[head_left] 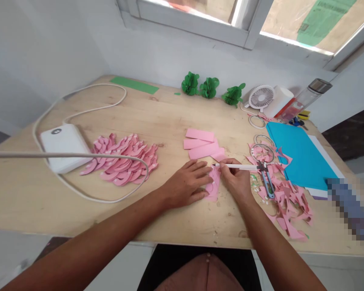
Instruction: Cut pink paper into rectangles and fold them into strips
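My left hand [191, 184] lies flat, fingers stretched out, with the fingertips on the left edge of a small pink paper piece [212, 188]. Faint drawn curves show on that paper. In my right hand [237, 182] is a white pen [241, 166], its dark tip at the paper's top edge. Several pink paper strips [200, 143] lie just beyond my hands. A pile of curved pink cutouts [129, 157] spreads to the left. Scissors with blue-grey handles [267, 182] rest right of my right hand, among pink paper scraps [291, 206].
A white power bank [65, 147] with a looping cable [87, 197] occupies the left side. Green paper ornaments [210, 87] stand along the wall, near a small fan [261, 97] and a bottle [306, 99]. Blue paper sheets [300, 155] and tape rings [262, 152] are at right.
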Action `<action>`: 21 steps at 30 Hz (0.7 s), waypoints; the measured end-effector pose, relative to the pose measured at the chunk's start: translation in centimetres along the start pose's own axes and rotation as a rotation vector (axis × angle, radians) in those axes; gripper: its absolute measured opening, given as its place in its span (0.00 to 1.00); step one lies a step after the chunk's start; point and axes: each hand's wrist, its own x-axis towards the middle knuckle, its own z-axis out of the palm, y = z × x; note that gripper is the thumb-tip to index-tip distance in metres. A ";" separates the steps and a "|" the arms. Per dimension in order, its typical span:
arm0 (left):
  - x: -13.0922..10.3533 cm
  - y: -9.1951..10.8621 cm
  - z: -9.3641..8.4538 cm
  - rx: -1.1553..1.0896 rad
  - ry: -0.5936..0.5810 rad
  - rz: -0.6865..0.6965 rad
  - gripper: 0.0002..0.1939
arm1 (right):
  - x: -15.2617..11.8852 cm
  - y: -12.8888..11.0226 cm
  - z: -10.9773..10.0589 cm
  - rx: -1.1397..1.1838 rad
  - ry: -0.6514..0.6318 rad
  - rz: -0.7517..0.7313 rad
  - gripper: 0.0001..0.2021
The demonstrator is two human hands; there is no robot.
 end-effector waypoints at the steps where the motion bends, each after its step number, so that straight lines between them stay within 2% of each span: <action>1: 0.0 0.0 0.0 0.000 -0.002 -0.003 0.14 | 0.0 0.0 0.0 0.003 0.002 -0.001 0.09; 14: -0.1 0.1 -0.1 -0.018 -0.029 -0.029 0.14 | 0.0 0.0 0.1 -0.015 0.012 -0.005 0.08; 21: 0.0 0.2 -0.1 -0.036 -0.004 -0.035 0.14 | -0.1 -0.1 0.2 0.013 0.015 -0.004 0.08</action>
